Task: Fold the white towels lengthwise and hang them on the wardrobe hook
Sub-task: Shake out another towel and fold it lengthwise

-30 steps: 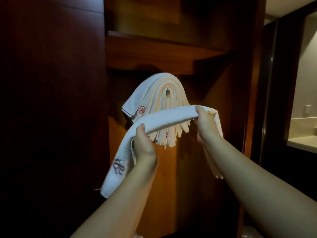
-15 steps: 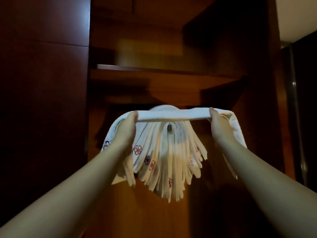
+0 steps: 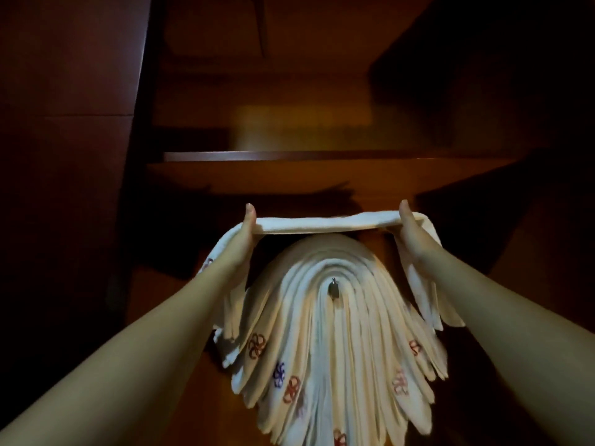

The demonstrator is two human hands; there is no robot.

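I hold a folded white towel (image 3: 325, 223) stretched level between both hands, just above the stack. My left hand (image 3: 243, 238) grips it near its left end and my right hand (image 3: 411, 235) near its right end; both ends droop down past my wrists. Below it, several folded white towels (image 3: 335, 333) with small embroidered flower marks hang draped over a metal wardrobe hook (image 3: 334, 288), whose tip shows at the middle of the arch. The held towel sits a little above the top of that stack, apart from it.
A wooden shelf (image 3: 289, 156) runs across the wardrobe just above my hands. Dark wooden panels (image 3: 64, 156) close in on the left and right. The wardrobe's back wall (image 3: 180, 317) lies behind the towels.
Both hands have lifted the stretched towel from in front of the hanging stack to just above its top. The view has tilted upward and closer.
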